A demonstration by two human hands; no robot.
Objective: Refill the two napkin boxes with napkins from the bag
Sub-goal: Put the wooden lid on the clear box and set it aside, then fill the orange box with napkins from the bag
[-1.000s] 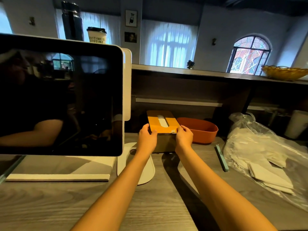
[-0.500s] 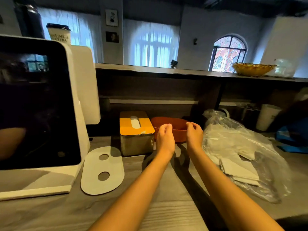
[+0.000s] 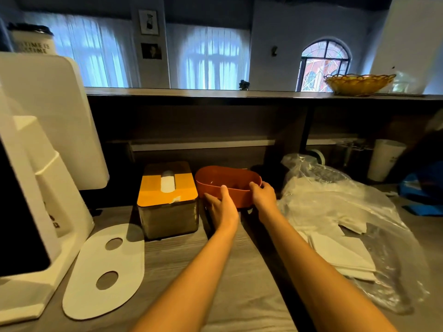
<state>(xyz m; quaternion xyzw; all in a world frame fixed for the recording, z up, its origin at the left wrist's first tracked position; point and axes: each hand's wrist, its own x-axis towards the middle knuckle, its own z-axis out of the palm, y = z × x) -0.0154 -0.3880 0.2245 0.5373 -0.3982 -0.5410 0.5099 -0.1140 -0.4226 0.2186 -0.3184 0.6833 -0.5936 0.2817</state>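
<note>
1. Head view: both hands reach to the far middle of the grey wooden counter point(image 3: 244, 279), where an orange-red oval box point(image 3: 227, 180) stands open at the top.
2. The left hand point(image 3: 221, 207) lies against the near left wall of this box, thumb up at the rim, fingers curled round the lower side.
3. The right hand point(image 3: 263, 195) grips the near right rim, thumb on the edge and fingers wrapped round the outside wall.
4. Nothing can be made out inside the oval box; its inside is dark.
5. Just left of it, close but apart, stands the second napkin box point(image 3: 167, 212): a grey box with a yellow lid point(image 3: 167, 191) shut on top and a white napkin point(image 3: 167, 184) showing in the slot.
6. To the right, near the right hand, lies a clear plastic bag point(image 3: 359, 212), crumpled, with a stack of white folded napkins point(image 3: 340, 255) inside it at the near end.
7. At far left stands a white screen on a stand point(image 3: 43, 164), and a flat white oval plate with two holes point(image 3: 105, 271) lies on the counter in front of the yellow-lidded box.
8. On the raised shelf point(image 3: 239, 93) behind, a yellow wicker bowl point(image 3: 358, 83) sits at the right and a paper cup with a dark lid point(image 3: 32, 40) at the left.
</note>
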